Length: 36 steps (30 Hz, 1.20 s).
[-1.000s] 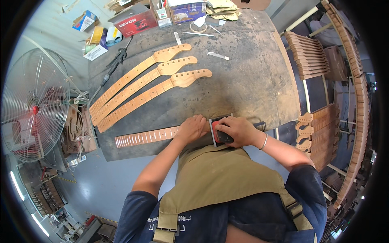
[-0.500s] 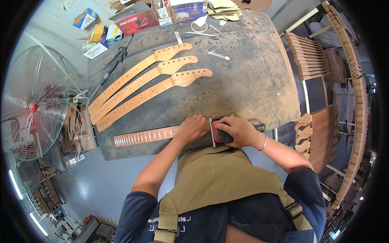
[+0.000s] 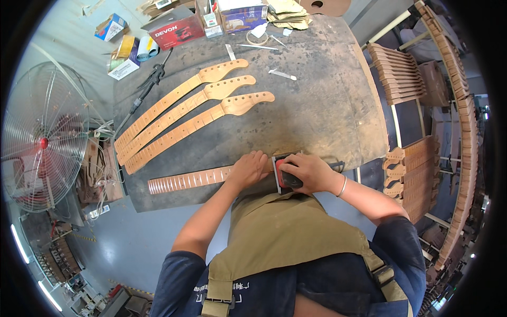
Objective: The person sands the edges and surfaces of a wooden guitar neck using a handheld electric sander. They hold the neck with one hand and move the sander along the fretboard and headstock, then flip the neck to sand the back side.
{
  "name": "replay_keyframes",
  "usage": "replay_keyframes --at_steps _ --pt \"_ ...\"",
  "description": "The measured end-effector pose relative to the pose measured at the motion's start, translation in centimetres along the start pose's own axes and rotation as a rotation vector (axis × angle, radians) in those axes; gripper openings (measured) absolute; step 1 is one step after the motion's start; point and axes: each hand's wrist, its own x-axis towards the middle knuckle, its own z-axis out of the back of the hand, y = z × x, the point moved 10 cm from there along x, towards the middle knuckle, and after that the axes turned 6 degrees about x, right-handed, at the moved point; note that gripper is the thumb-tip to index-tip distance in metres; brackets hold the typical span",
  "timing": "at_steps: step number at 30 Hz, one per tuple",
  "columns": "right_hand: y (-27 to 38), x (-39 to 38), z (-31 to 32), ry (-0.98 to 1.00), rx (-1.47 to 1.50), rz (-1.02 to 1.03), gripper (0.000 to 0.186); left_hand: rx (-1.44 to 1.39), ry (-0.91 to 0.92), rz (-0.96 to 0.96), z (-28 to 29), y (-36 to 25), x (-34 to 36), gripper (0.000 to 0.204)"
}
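A guitar neck (image 3: 195, 179) with bright frets lies along the near edge of the dark worktable. My left hand (image 3: 250, 168) is closed over its middle, pressing it against the table. My right hand (image 3: 312, 173) grips a red and black power sander (image 3: 290, 180) at the neck's right-hand part. The sander and my fingers hide that end, so I cannot see the headstock. Beyond my left hand, three pale maple necks (image 3: 182, 124) lie side by side on the table, their headstocks toward the right.
A black air hose with a nozzle (image 3: 153, 76) lies at the table's left. Boxes (image 3: 177, 26) and a strip tool (image 3: 282, 74) are farther back. A large wire-guarded fan (image 3: 45, 140) stands left. Racks of wooden necks (image 3: 398, 74) stand along the right side.
The view has shifted slightly. Both hands keep their holds on the neck and the sander, with no clear movement between the frames.
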Motion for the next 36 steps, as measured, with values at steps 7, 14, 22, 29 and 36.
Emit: replay_keyframes --at_steps 7,14,22,29,36 --pt "0.0 0.6 0.5 -0.003 0.024 -0.012 0.058 0.0 0.002 0.008 -0.1 0.1 -0.1 0.044" --pt "-0.3 1.1 0.5 0.017 0.02 -0.024 0.058 -0.002 -0.02 -0.009 0.0 0.1 -0.1 0.043" --pt "-0.6 1.6 1.0 -0.004 0.067 -0.035 0.062 0.004 -0.042 -0.008 -0.1 0.2 -0.2 0.042" --pt "-0.3 2.0 1.2 0.016 0.056 -0.064 0.055 0.015 -0.047 0.001 0.1 0.1 -0.4 0.041" --pt "0.1 1.8 1.4 -0.012 0.049 -0.069 0.055 0.012 -0.021 0.026 -0.1 0.2 -0.4 0.041"
